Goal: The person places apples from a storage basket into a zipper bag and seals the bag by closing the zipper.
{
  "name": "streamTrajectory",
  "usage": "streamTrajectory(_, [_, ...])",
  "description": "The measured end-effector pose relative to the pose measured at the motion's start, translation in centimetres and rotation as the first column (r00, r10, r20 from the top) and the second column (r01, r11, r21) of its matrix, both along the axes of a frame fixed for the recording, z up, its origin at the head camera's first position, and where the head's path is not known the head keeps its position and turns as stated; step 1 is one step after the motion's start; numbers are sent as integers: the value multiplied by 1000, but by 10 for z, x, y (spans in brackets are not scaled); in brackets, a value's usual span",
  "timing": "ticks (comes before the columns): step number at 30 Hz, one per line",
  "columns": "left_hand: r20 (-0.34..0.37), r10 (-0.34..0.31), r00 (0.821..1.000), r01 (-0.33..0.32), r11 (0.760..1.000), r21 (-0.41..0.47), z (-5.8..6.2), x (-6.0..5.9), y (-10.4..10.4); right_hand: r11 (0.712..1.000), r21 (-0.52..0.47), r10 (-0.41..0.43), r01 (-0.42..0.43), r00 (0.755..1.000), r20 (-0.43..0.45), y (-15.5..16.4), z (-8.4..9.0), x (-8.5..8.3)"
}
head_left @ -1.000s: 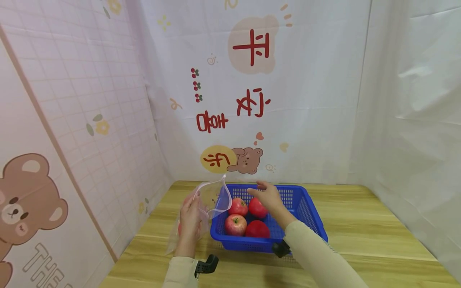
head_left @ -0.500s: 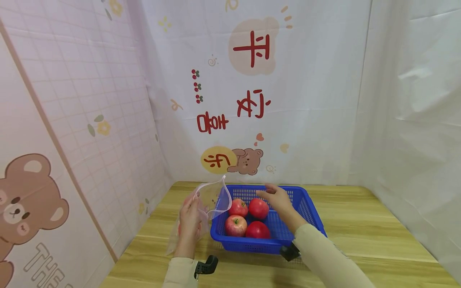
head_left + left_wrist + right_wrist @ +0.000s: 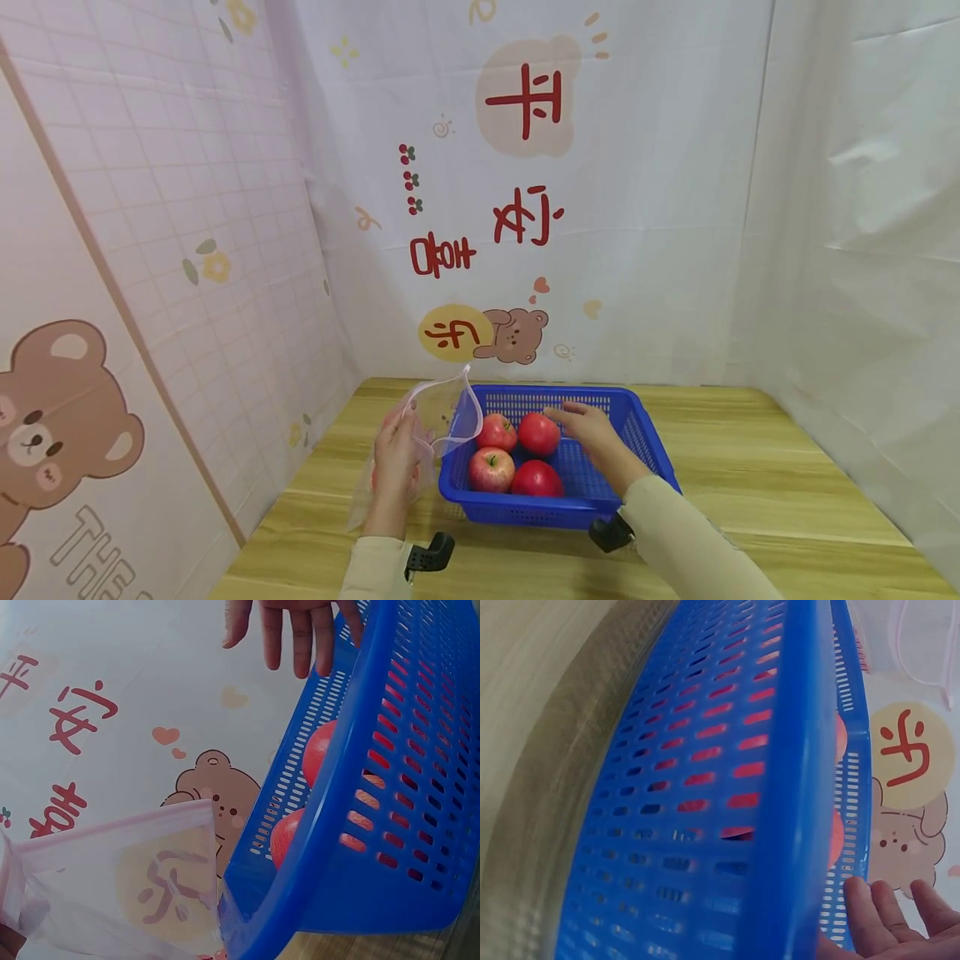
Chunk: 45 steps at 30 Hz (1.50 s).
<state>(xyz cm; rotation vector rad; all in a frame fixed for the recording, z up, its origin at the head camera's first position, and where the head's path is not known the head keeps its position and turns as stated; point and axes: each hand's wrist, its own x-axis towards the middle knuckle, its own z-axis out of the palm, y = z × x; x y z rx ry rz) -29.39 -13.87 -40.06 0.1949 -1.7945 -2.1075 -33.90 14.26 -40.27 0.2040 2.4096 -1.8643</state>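
Left hand: the left hand (image 3: 395, 467) holds a clear plastic bag (image 3: 442, 412) upright at the left outer side of the basket, its fingers curled round the bag's near edge; the bag's mouth stands open towards the basket.
Bag contents: something reddish shows through the film behind the left hand, but the view is too poor to say what it is.
Bag, close view: from the left wrist the clear plastic bag (image 3: 142, 881) hangs just beside the basket wall (image 3: 390, 787), close enough that touching or apart cannot be told.
Right hand: the right hand (image 3: 592, 429) hovers flat over the inside of the blue basket (image 3: 645, 433), fingers straight and spread, gripping nothing; its fingertips (image 3: 300, 645) lie near the far-right apple.
Right hand, wrist view: only the fingers (image 3: 889, 915) show, extended beside the basket rim (image 3: 795, 750).
Apples: four red apples lie in the left half of the basket: far-left apple (image 3: 497, 432), far-right apple (image 3: 539, 433), near-left apple (image 3: 491, 468) with a paler streaked skin, and near-right apple (image 3: 537, 479).
Basket: it stands on the wooden counter (image 3: 750, 492), near the back curtain.
Surroundings: a printed backdrop (image 3: 517, 208) with a small bear and red characters hangs behind.
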Motion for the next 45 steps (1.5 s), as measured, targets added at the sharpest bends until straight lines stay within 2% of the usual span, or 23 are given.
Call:
streamTrajectory(6, [-3,-17,1000,17,1000,4,1,0,-1,998,-55,16,-10,995,95,3,-6,2])
streamTrajectory(12, [-10,-4,1000,4,1000,-15,1,0,0,998,-46,55,-49,989,140,4,-11,5])
streamTrajectory(23, [-16,-19,1000,19,1000,6,1,1,-1,996,-73,57,-42,973,223,-1,-17,11])
streamTrajectory(37, [-44,-15,999,16,999,31,0,2,1,999,-7,38,-38,961,275,-8,-28,12])
streamTrajectory(45, [-20,17,1000,-17,999,-38,-1,1,1,997,51,38,-56,952,305,-14,-28,11])
